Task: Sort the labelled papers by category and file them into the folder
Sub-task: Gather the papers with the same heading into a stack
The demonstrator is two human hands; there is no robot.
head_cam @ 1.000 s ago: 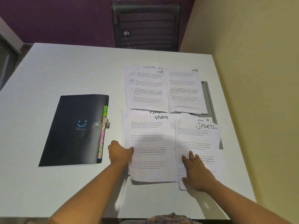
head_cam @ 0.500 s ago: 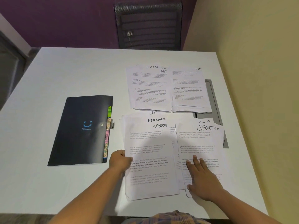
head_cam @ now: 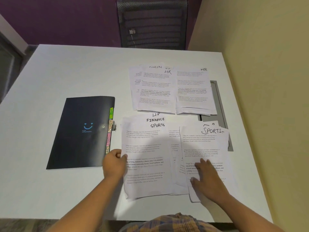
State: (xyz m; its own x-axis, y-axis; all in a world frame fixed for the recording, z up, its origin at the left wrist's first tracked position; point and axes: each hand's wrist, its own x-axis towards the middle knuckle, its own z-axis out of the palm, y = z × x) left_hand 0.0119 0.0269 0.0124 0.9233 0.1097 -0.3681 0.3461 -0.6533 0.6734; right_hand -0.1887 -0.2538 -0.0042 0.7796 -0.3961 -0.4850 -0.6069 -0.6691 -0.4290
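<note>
The papers lie on the right half of the white bench [head_cam: 66,72] in four loose groups. The two far stacks [head_cam: 155,91] show "HR" headings, with part of an "ADMIN" heading peeking out behind. The near-left stack [head_cam: 147,156] shows "FINANCE" and "SPORTS" headings one behind the other. The near-right Sports sheet [head_cam: 205,144] overlaps papers beneath it. The black folder [head_cam: 83,131] lies closed to the left, well apart from the far stacks and just beside the near-left one, and its coloured tabs [head_cam: 109,131] face the papers.

The left hand [head_cam: 113,164] pinches the left edge of the near-left stack, with its fingers curled under and the thumb on top (whether it has one sheet or several I cannot tell). The right hand [head_cam: 207,180] lies flat, with its fingers straight and spread on the lower part of the Sports sheet, pinning it.

These sheets should be light, limp and slick against each other, so a pull on one probably drags its neighbours along. That makes the flat right hand a sensible anchor. An edge or corner is the best place to take hold, and sliding the sheet off the pile first gives the fingers room to get underneath. A sheet held by one corner will likely droop and crease. Supporting a long edge seems safer, especially when feeding it behind a tab.
</note>
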